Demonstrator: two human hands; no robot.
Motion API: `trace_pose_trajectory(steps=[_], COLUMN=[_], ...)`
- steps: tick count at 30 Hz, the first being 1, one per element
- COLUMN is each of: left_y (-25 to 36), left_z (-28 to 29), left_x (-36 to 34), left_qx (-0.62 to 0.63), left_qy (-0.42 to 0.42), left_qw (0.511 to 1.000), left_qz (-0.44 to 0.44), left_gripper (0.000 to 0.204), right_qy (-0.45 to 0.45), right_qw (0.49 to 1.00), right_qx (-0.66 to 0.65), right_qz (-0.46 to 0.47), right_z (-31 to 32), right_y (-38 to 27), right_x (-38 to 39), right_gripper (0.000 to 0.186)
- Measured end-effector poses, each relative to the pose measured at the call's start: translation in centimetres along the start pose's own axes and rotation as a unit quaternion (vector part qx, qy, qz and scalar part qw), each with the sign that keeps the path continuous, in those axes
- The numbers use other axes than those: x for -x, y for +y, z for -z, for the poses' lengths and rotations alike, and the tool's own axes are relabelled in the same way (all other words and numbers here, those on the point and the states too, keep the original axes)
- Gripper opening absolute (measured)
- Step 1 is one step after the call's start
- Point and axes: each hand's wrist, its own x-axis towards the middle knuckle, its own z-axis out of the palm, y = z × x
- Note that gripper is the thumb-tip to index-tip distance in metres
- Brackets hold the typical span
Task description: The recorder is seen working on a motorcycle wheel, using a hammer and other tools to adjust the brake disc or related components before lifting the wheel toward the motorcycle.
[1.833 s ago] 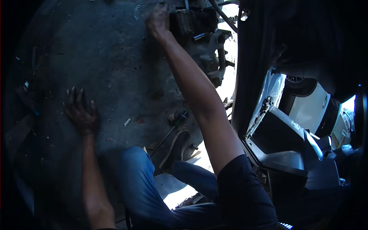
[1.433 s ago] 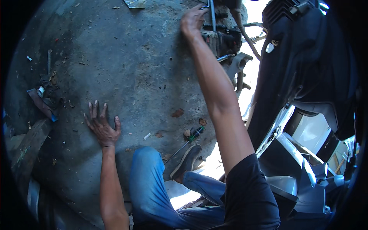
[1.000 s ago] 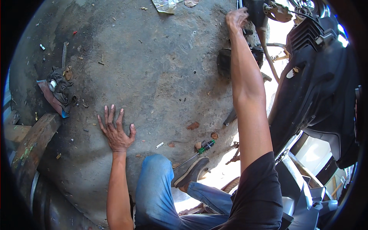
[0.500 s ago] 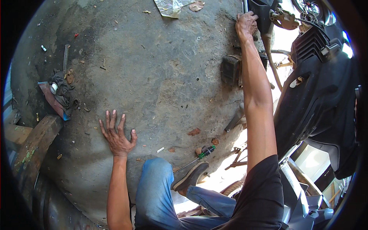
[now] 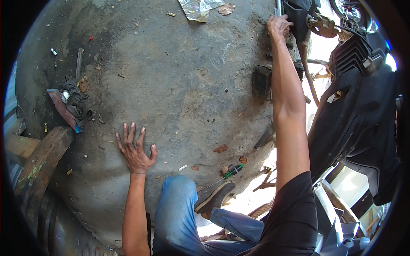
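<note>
My left hand (image 5: 139, 158) is pressed flat on the concrete floor, its fingers spread and nothing in it. My right arm reaches far forward to the motorcycle's black parts at the right. There my right hand (image 5: 279, 26) has its fingers curled around the lower end of a shiny metal tube (image 5: 279, 7). Beside it is a black motorcycle part (image 5: 297, 21). The palm side of that hand is hidden. A dark ribbed rubber-like block (image 5: 261, 81) lies just left of my right forearm.
A screwdriver (image 5: 232, 170) with a green and black handle lies by my shoe (image 5: 215, 197). At the left are a wrench-like metal bar (image 5: 79, 64), a dark rag (image 5: 77, 102) and a wooden beam (image 5: 47, 153). Clear plastic (image 5: 198, 9) lies ahead. Black motorcycle panels (image 5: 354, 128) crowd the right.
The whole view has shifted slightly, so the floor and its things appear a little farther right. Both hands keep their places, the left on the floor and the right at the tube.
</note>
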Motion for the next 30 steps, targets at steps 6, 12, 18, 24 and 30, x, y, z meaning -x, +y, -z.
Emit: trace_pose_trajectory(steps=[6, 12, 18, 24, 30], left_y=[0.2, 0.6, -0.1, 4.3, 0.4], left_z=[0.0, 0.2, 1.1, -1.8, 0.9], left_x=[-0.4, -0.4, 0.4, -2.6, 0.5], left_qx=[0.008, -0.004, -0.016, 0.051, -0.020], left_qy=[0.008, 0.009, 0.006, 0.025, 0.047], left_qw=[1.000, 1.000, 1.000, 0.997, 0.999], left_qz=[-0.011, -0.006, -0.006, -0.044, -0.013], left_gripper=[0.059, 0.059, 0.059, 0.061, 0.062], right_qy=[-0.192, -0.207, -0.283, -0.206, -0.385], right_qw=[0.975, 0.976, 0.957, 0.820, 0.627], right_qx=[0.087, 0.063, 0.026, -0.482, -0.636], right_qz=[0.064, 0.013, -0.066, -0.231, -0.233], right_z=[1.3, 2.2, 0.7, 2.2, 11.2], right_y=[-0.5, -4.5, -6.8, 2.1, -1.9], right_x=[-4.3, -0.7, 4.3, 2.3, 21.6], right_gripper=[0.055, 0.051, 0.049, 0.037, 0.022])
